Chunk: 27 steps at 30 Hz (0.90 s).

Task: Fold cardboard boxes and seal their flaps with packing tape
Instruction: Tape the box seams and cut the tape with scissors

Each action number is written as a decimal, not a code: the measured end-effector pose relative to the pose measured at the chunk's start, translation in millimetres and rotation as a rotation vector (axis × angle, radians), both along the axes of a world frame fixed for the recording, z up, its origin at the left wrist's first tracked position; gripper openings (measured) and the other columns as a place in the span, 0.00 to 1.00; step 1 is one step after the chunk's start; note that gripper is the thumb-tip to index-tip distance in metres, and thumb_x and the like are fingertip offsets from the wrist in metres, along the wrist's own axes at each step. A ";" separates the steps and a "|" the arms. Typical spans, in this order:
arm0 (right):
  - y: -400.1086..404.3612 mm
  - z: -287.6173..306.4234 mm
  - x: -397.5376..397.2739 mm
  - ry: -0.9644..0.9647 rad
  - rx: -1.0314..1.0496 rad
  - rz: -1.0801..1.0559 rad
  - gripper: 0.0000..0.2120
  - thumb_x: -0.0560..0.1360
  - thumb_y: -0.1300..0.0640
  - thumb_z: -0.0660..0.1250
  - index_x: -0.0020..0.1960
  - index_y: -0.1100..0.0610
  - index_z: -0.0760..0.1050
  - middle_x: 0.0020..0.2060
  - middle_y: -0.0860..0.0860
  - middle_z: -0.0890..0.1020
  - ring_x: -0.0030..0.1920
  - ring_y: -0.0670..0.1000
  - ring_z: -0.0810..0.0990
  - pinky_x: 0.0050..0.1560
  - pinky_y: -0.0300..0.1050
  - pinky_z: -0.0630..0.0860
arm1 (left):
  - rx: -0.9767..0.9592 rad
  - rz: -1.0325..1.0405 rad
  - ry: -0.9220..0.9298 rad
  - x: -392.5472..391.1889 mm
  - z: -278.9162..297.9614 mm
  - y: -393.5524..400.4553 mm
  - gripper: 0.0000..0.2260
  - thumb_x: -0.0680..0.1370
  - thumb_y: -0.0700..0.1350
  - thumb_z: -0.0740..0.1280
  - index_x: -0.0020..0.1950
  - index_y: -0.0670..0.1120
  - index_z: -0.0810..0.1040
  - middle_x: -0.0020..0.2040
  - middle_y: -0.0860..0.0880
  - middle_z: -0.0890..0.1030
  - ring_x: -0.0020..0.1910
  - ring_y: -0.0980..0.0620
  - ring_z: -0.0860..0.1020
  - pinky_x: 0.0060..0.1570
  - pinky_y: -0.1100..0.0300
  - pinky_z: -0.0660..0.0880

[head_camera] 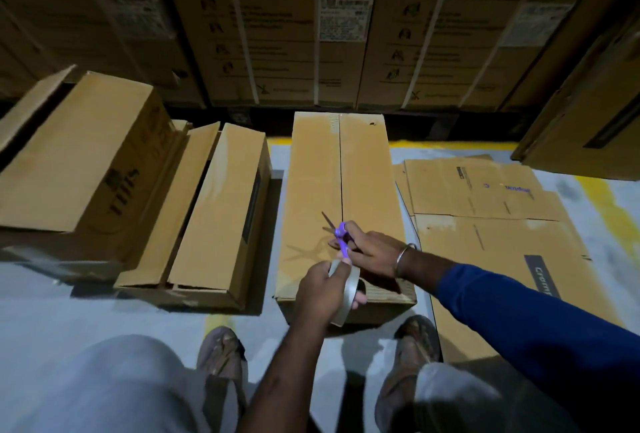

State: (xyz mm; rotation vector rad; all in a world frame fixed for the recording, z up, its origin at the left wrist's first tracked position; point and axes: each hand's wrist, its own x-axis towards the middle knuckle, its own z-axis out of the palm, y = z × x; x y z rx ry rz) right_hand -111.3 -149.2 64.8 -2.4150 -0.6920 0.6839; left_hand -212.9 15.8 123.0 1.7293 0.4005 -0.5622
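At the centre of the frame a long cardboard box (341, 197) lies on the floor, flaps folded shut along a middle seam. Above its near end, the left hand (320, 288) grips a roll of packing tape (343, 294); the right hand (372, 249) holds purple-handled scissors (338, 233), blades parted. Flattened cartons (485, 210) lie at right.

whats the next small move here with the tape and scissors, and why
Probably pull a strip off the tape roll in the left hand onto the box; its centre seam looks untaped. The right hand holds the purple scissors ready to cut.
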 end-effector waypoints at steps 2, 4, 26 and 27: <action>1.0 1.4 1.8 -0.008 -0.016 -0.024 0.15 0.82 0.41 0.59 0.61 0.44 0.56 0.37 0.48 0.80 0.33 0.54 0.76 0.38 0.55 0.75 | 0.019 -0.011 -0.011 0.5 -0.9 -2.8 0.17 0.85 0.59 0.59 0.58 0.48 0.78 0.37 0.47 0.87 0.40 0.45 0.86 0.53 0.48 0.82; 3.8 4.7 2.3 -0.011 -0.019 -0.068 0.16 0.81 0.40 0.56 0.63 0.46 0.57 0.38 0.52 0.81 0.34 0.56 0.77 0.38 0.55 0.76 | 0.054 -0.001 -0.005 -3.8 -2.1 -2.7 0.18 0.85 0.60 0.59 0.58 0.47 0.78 0.37 0.48 0.87 0.37 0.47 0.86 0.52 0.48 0.82; 2.2 14.7 -62.0 0.073 0.013 0.031 0.16 0.84 0.47 0.61 0.66 0.49 0.59 0.37 0.44 0.79 0.31 0.44 0.73 0.34 0.40 0.68 | 0.325 -0.083 0.130 -81.5 -90.6 -15.3 0.39 0.84 0.52 0.63 0.85 0.53 0.38 0.66 0.41 0.81 0.62 0.40 0.80 0.59 0.54 0.76; 1.6 15.3 -73.8 0.074 0.021 0.059 0.15 0.84 0.48 0.62 0.65 0.49 0.59 0.34 0.45 0.77 0.30 0.45 0.70 0.32 0.40 0.66 | 0.334 -0.085 0.121 -80.3 -91.1 -16.1 0.39 0.85 0.52 0.63 0.85 0.52 0.38 0.66 0.41 0.81 0.61 0.41 0.81 0.57 0.55 0.75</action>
